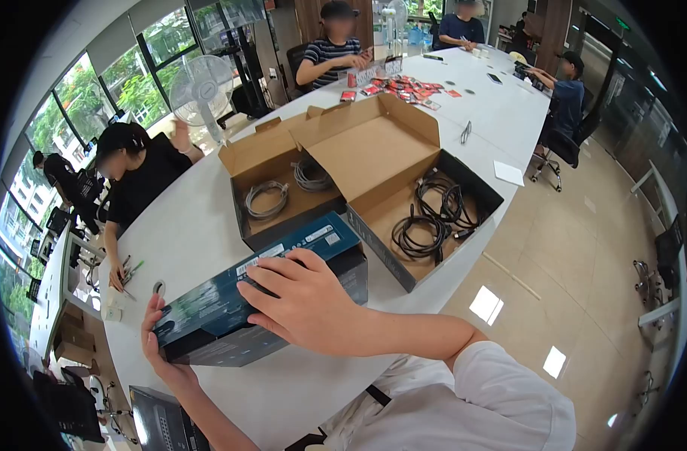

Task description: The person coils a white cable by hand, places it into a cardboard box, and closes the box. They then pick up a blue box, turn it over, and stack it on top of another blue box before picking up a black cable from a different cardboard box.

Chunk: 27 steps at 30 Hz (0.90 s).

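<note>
A dark box with a blue-green printed side (208,304) is tilted above the white table, close to my body. My left hand (159,346) grips its left end, fingers around the edge. My right hand (306,301) lies over the printed face with its fingers spread, touching the box near a white label. Just beyond it, an open cardboard box (245,180) holds coiled grey cables (266,201). To the right, a second open box (392,263) holds coiled black cables (422,237).
Red packets (407,92) lie farther back on the table (479,113). A person in black (144,177) sits at the left, one hand near pens. Other people sit at the far end. A white fan (202,90) stands behind, and another dark box (163,421) is at the lower left.
</note>
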Motion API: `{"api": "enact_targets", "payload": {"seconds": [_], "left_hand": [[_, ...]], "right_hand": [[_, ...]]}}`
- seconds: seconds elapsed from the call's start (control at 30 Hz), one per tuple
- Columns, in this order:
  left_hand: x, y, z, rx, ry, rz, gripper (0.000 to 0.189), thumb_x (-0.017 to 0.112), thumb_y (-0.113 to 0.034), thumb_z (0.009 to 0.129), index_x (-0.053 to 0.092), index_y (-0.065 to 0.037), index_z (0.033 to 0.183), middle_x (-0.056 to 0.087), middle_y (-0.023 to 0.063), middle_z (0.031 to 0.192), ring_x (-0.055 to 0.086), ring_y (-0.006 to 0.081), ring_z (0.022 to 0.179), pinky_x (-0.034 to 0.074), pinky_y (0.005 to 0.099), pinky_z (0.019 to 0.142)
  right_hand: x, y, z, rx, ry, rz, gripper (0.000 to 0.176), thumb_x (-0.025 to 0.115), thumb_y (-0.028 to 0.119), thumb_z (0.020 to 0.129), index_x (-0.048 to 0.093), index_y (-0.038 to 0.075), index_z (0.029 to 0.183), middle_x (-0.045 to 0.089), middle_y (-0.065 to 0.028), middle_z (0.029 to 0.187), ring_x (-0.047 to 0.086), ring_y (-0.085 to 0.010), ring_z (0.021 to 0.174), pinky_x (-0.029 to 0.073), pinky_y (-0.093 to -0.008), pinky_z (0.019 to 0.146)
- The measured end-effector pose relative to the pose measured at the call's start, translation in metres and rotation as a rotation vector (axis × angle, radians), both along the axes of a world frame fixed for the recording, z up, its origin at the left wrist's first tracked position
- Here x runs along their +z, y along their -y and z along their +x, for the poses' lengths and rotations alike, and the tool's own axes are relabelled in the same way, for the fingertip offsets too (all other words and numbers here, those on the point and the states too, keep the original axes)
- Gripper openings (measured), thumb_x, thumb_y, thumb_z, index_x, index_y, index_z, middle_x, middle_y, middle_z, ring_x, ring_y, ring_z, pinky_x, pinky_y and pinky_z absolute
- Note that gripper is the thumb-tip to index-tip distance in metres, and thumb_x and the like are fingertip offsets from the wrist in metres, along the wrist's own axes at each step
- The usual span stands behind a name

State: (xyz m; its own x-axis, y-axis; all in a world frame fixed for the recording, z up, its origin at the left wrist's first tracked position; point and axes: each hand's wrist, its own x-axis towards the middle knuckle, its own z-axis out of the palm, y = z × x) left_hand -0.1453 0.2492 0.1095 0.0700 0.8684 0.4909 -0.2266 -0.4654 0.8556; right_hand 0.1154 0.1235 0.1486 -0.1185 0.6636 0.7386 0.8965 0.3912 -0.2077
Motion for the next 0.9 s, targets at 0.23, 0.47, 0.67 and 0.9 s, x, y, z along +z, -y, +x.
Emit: {"api": "enact_targets", "payload": {"seconds": [0.23,0.47,0.67,0.9], "left_hand": [[-0.012,0.067,0.022,0.839,-0.82,0.635,0.022,0.062,-0.021,0.094,0.062,0.0,0.101,0.049,0.0162,0.137,0.046,0.0342,0.125,0.036,0.0459,0.104],[-0.007,0.083,0.064,0.858,-0.828,0.545,0.022,0.065,-0.03,0.093,0.07,-0.009,0.096,0.041,0.0102,0.15,0.027,0.0337,0.139,0.022,0.0506,0.111],[-0.011,0.075,0.068,0.815,-0.747,0.495,0.019,0.066,-0.03,0.093,0.068,-0.012,0.088,0.038,0.0073,0.154,0.026,0.0325,0.141,0.02,0.0515,0.112],[-0.012,0.078,0.064,0.819,-0.726,0.483,0.022,0.067,-0.03,0.093,0.06,-0.014,0.107,0.044,0.0058,0.15,0.031,0.03,0.139,0.019,0.05,0.112]], "right_hand": [[-0.001,0.0,0.003,0.014,0.004,-0.005,0.032,0.074,0.024,0.081,0.064,0.008,0.108,0.061,-0.0067,0.112,0.057,-0.0223,0.111,0.039,-0.0404,0.095],[-0.001,0.002,-0.005,-0.045,-0.001,0.026,0.032,0.073,0.025,0.082,0.064,0.008,0.107,0.062,-0.0052,0.109,0.058,-0.0213,0.109,0.036,-0.0404,0.096],[-0.002,-0.001,-0.005,-0.059,0.022,0.105,0.028,0.074,0.025,0.081,0.068,0.007,0.101,0.064,-0.0061,0.1,0.06,-0.0215,0.104,0.037,-0.0385,0.093],[-0.012,0.0,-0.004,-0.047,-0.001,0.137,0.036,0.076,0.028,0.078,0.067,0.008,0.106,0.063,-0.0061,0.106,0.057,-0.021,0.109,0.038,-0.0396,0.096]]}}
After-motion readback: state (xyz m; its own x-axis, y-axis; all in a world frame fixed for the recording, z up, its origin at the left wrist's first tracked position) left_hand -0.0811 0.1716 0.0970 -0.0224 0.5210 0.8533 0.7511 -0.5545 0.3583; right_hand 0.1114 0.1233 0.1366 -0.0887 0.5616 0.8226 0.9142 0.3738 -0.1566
